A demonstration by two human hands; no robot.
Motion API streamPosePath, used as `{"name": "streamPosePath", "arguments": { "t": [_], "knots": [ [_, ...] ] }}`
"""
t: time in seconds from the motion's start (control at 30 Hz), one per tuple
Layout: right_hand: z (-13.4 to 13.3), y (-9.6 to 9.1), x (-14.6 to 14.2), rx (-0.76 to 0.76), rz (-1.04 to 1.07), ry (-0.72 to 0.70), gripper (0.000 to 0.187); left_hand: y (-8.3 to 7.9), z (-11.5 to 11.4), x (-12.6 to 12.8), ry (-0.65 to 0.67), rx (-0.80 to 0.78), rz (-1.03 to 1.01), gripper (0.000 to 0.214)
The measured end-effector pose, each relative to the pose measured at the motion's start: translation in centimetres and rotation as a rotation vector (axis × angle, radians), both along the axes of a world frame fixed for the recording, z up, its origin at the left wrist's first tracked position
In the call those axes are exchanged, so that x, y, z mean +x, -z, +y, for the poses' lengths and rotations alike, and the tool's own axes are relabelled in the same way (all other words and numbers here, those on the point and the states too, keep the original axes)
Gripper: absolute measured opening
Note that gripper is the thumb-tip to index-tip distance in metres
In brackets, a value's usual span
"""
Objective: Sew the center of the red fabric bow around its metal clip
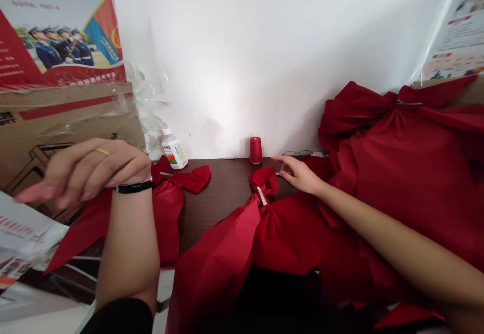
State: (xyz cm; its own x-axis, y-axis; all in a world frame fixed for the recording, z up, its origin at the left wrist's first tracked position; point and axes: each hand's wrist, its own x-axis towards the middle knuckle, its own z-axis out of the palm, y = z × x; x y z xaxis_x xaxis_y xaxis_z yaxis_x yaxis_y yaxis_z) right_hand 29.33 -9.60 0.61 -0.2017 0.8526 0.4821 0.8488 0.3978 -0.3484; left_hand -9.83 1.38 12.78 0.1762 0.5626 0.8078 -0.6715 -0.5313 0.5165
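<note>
My left hand (94,165) is raised at the left in front of a cardboard box, its fingers loosely bent and apart, with nothing visible in them. A gold ring and a black wristband are on it. Above the dark table my right hand (300,173) has its index finger stretched out; its thumb is close to a small shiny metal piece (279,174). Just left of that hand lies a gathered red cloth bundle (291,233), cinched near its top by a pale tie (261,196). A spool of red thread (255,151) stands behind.
Another tied red cloth bundle (166,213) lies behind my left forearm, near a white bottle (174,148). At the right rises a large tied red cloth heap (416,172). Glasses (298,153) rest by the white wall. A cardboard box (75,117) stands left on the brown table (215,192).
</note>
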Motion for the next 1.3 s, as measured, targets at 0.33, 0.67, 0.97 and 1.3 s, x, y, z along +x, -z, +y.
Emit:
{"name": "streamPosePath", "arguments": {
  "t": [0.33, 0.67, 0.97, 1.3],
  "knots": [
    [0.7, 1.1, 0.6, -0.192, 0.322, -0.202, 0.063, 8.7, -2.3, 12.9, -0.144, 0.076, 1.089, 0.059],
    [0.9, -0.1, 3.1, 0.007, 0.75, -0.016, 0.076, 12.7, -6.8, 16.1, -0.182, 0.468, 1.276, 0.037],
    [-1.0, -0.3, -0.3, -0.249, 0.297, -0.308, 0.04, 13.1, -7.3, 16.3, -0.198, 0.448, 1.015, 0.027],
    [-0.6, 0.1, 0.1, -0.136, 0.225, -0.266, 0.021, 14.3, -4.2, 16.4, -0.114, -0.326, 0.918, 0.038]
  ]
}}
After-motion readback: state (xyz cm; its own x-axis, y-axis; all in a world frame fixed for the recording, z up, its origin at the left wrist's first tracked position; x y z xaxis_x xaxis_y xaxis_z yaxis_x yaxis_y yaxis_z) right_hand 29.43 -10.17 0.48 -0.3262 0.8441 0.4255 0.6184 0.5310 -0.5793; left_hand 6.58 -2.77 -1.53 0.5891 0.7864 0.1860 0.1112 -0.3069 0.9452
